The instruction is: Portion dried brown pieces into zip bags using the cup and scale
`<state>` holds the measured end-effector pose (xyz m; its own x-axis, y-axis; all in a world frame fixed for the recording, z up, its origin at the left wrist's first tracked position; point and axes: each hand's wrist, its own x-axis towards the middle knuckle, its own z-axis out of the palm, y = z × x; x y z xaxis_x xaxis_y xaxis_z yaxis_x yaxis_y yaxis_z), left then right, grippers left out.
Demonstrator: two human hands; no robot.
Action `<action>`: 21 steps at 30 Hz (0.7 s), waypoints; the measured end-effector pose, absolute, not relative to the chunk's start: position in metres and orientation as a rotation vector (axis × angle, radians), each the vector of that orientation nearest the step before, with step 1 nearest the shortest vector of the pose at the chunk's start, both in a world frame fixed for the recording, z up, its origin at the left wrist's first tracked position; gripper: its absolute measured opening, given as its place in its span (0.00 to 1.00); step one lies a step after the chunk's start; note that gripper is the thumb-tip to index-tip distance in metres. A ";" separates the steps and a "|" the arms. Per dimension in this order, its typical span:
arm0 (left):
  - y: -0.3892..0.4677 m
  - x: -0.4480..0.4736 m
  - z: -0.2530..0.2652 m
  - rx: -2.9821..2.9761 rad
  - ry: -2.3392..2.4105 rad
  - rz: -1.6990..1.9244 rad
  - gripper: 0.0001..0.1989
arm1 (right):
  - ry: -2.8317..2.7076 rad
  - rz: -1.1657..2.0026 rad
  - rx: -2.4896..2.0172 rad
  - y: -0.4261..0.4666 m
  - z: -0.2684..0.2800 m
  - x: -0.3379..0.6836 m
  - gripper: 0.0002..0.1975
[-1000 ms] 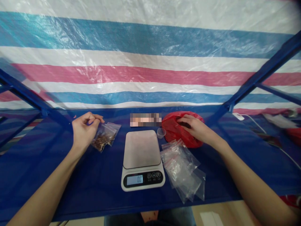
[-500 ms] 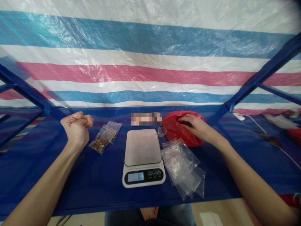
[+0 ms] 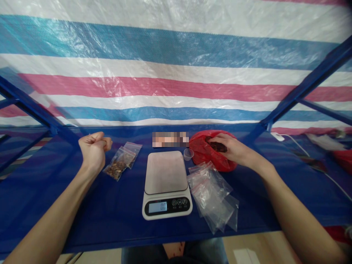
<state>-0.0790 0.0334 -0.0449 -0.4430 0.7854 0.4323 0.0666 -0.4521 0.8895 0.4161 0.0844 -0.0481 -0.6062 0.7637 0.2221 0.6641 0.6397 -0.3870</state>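
Observation:
My left hand is closed in a fist, with nothing showing in it, just left of two small zip bags. The nearer zip bag contains brown, seed-like pieces; another zip bag lies partly under it. On the right, my right hand reaches into the mouth of a red plastic bag. Its thumb and fingers are apart around dark brown pieces inside, and the fingertips are partly hidden. Between the hands stands a white kitchen scale with a bare pan, reading 0.0.
Several clear zip bags lie fanned out right of the scale. A small clear cup stands between scale and red bag. Behind the scale is a blurred-out object. Blue frame bars slope up at both sides; a white cable runs at right.
My left fist has shifted slightly right, toward the zip bags. My right hand has moved a little within the red bag, and more brown pieces show under it.

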 end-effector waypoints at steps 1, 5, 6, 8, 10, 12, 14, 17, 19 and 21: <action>0.034 -0.079 -0.045 1.290 1.260 1.901 0.18 | -2.501 0.384 -1.137 0.084 -0.049 0.415 0.21; 0.040 -0.082 -0.049 1.365 1.324 1.780 0.11 | -2.518 0.434 -1.131 0.085 -0.052 0.412 0.21; 0.042 -0.084 -0.051 1.370 1.344 1.775 0.11 | -2.518 0.441 -1.128 0.085 -0.052 0.411 0.20; 0.045 -0.087 -0.053 1.370 1.377 1.776 0.14 | -2.520 0.447 -1.122 0.085 -0.052 0.409 0.18; 0.045 -0.088 -0.054 1.354 1.382 1.774 0.14 | -2.521 0.452 -1.118 0.085 -0.052 0.408 0.17; 0.043 -0.087 -0.052 1.328 1.336 1.790 0.15 | -2.521 0.450 -1.114 0.084 -0.050 0.406 0.17; 0.040 -0.083 -0.048 1.326 1.278 1.814 0.17 | -2.519 0.431 -1.117 0.083 -0.050 0.403 0.17; 0.035 -0.078 -0.044 1.392 1.253 1.836 0.19 | -2.526 0.387 -1.146 0.083 -0.052 0.402 0.18; 0.034 -0.078 -0.043 1.422 1.251 1.872 0.18 | -2.533 0.367 -1.171 0.083 -0.055 0.402 0.19; 0.034 -0.080 -0.044 1.427 1.241 1.905 0.14 | -2.535 0.359 -1.187 0.084 -0.058 0.404 0.21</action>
